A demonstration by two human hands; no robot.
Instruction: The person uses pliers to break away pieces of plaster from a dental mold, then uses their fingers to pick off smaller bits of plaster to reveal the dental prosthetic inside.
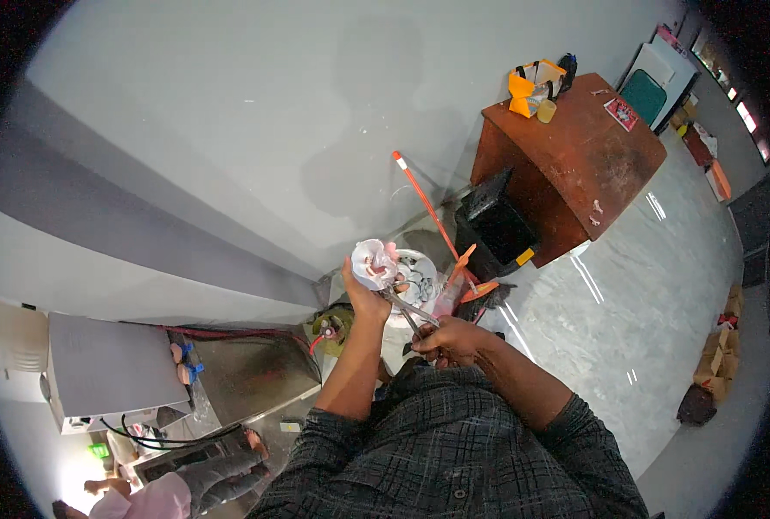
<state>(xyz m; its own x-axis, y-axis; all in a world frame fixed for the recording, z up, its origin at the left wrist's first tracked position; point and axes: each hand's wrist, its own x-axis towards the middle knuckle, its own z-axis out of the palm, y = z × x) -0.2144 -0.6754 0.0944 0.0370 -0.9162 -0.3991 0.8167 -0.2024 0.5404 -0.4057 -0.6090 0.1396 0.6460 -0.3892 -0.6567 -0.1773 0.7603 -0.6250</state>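
Near the middle of the view, my left hand (363, 292) is closed on the side of a small white round cup-like piece (370, 253) with whitish and pink matter inside. My right hand (448, 341), lower and to the right, grips a long grey metal tool with two arms (411, 308), which looks like tongs. The tool's far end reaches the lower edge of the white piece; whether it clamps it I cannot tell. Just behind, a white bucket (433, 275) holds grey and white pieces, partly hidden by my left hand and the cup-like piece.
An orange-handled broom (424, 201) leans against the wall beside a black bin (499, 216). To the right is a brown desk (580, 143) with an orange bag (523, 91). A green gas cylinder (337, 322) with a red hose stands left. Another person (164, 495) is at lower left.
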